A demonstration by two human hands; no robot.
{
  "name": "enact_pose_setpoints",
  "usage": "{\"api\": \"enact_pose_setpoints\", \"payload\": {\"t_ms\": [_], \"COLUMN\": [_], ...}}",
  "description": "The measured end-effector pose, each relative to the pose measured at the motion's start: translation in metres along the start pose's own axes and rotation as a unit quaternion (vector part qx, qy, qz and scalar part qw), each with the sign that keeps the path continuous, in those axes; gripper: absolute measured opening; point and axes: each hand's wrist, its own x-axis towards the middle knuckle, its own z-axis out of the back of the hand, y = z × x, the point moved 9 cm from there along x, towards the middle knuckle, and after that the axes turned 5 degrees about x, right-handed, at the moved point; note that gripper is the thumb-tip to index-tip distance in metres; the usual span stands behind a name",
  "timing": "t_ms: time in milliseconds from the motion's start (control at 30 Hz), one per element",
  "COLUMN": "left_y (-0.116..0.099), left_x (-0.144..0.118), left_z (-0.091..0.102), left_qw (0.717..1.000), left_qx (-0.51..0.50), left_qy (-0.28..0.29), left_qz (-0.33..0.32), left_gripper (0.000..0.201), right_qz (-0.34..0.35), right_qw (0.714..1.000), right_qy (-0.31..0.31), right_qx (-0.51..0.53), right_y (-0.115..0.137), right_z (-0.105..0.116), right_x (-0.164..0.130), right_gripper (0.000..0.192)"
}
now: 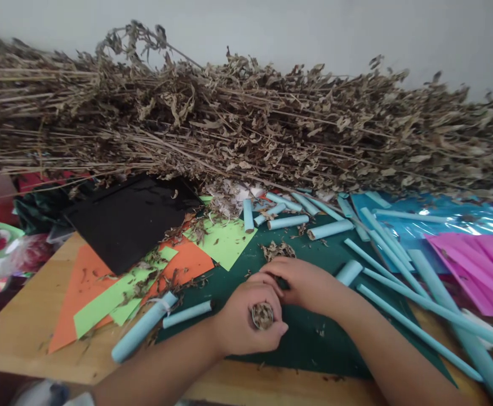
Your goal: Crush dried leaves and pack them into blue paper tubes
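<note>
- Gripping a small paper roll (263, 316) packed with crumbled dried leaf, the left hand (246, 327) is curled tight round it near the front edge of the table (13, 332), the open end turned up so the brown filling shows.
- Just beside it, touching at the fingertips, the right hand (305, 282) lies on the dark green cutting mat (314, 338) with fingers bent and drawn together; whether they pinch any leaf I cannot tell.
- My judgement: this is the filling step, leaf being pressed into the roll.
- A next move would call for more crumbs, and a small heap of leaf crumbs (276, 250) lies on the mat just beyond the hands.
- Pale blue paper tubes (328, 229), short and long, lie scattered toward the right edge; orange and green paper sheets (187, 262) lie left.
- Along the far edge sprawls a big bundle of dried stalks (246, 124).
</note>
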Motion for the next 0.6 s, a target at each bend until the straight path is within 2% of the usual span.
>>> {"api": "enact_pose_setpoints", "payload": {"t_ms": [100,300,433,600], "left_y": [-0.006,0.008,0.009,0.001], "left_x": [-0.002,-0.002,-0.001,0.003], "left_z": [-0.01,-0.008,-0.009,-0.009], "left_qw": [0.998,0.999,0.999,0.998], "left_qx": [0.021,0.017,0.016,0.032], "left_qy": [0.048,0.042,0.047,0.054], "left_qz": [-0.039,-0.009,0.003,-0.024], "left_gripper": [0.013,0.014,0.014,0.012], "right_qz": [0.006,0.014,0.008,0.01], "right_qw": [0.995,0.989,0.986,0.984], "right_qy": [0.032,0.033,0.025,0.016], "right_qx": [-0.098,-0.146,-0.162,-0.176], "right_y": [0.004,0.009,0.009,0.01], "right_z": [-0.012,-0.026,-0.024,-0.011], "right_x": [0.008,0.016,0.016,0.013], "right_gripper": [0.016,0.012,0.014,0.013]}}
